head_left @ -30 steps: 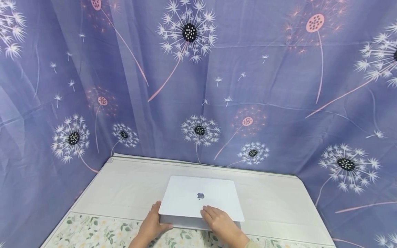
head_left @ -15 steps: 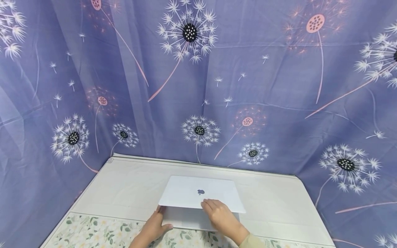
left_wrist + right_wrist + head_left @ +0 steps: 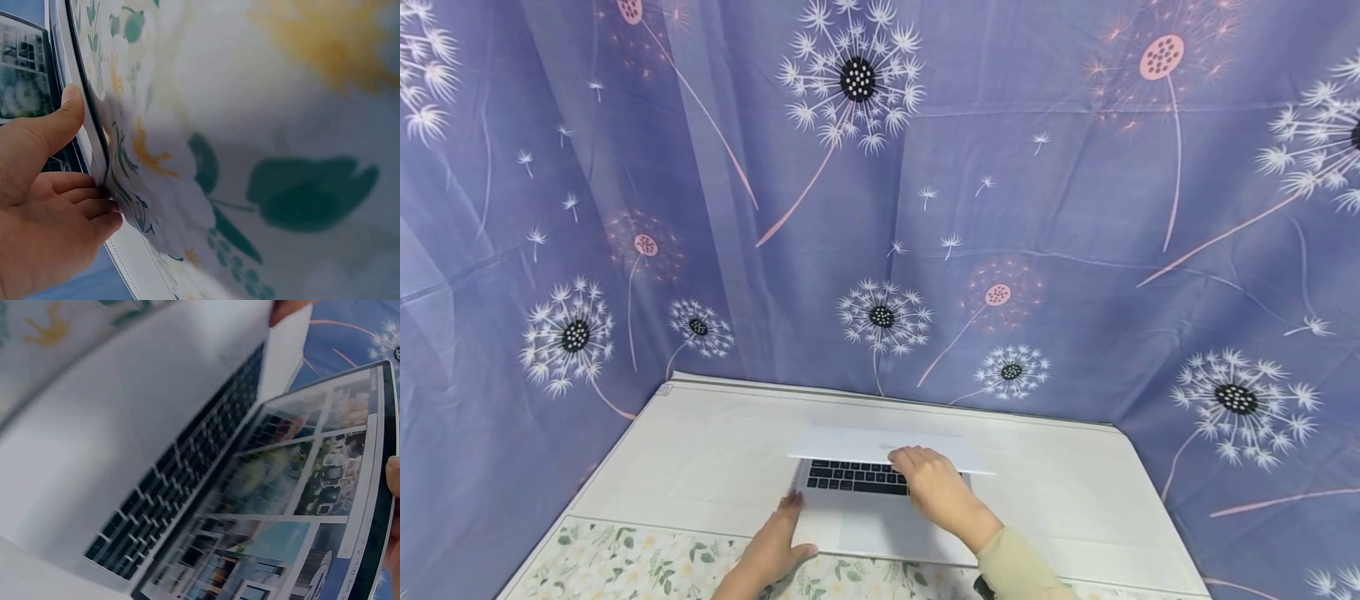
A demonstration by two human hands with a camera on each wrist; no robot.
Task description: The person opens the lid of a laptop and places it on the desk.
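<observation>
A silver laptop (image 3: pixel 880 523) lies on the table, its lid (image 3: pixel 842 443) raised partway and keyboard (image 3: pixel 850 475) exposed. My right hand (image 3: pixel 938 490) grips the middle of the lid's front edge. In the right wrist view, the lit screen (image 3: pixel 269 481) displays a grid of pictures, and fingertips (image 3: pixel 394 478) hold its rim. My left hand (image 3: pixel 771 543) holds the base at its front left corner. The left wrist view shows the left thumb (image 3: pixel 72 103) against the front edge; the other fingers (image 3: pixel 87 194) curl at the side, tips partly hidden.
A floral cloth (image 3: pixel 640 558) covers the front of the white table (image 3: pixel 722 442), under the laptop's front edge. Behind and on both sides hangs a purple curtain (image 3: pixel 1037 208) with a dandelion print. A dark item (image 3: pixel 983 587) shows at the right sleeve.
My right hand has lifted the lid's front edge up and away from me, revealing the keyboard. The left hand has stayed at the base's left corner.
</observation>
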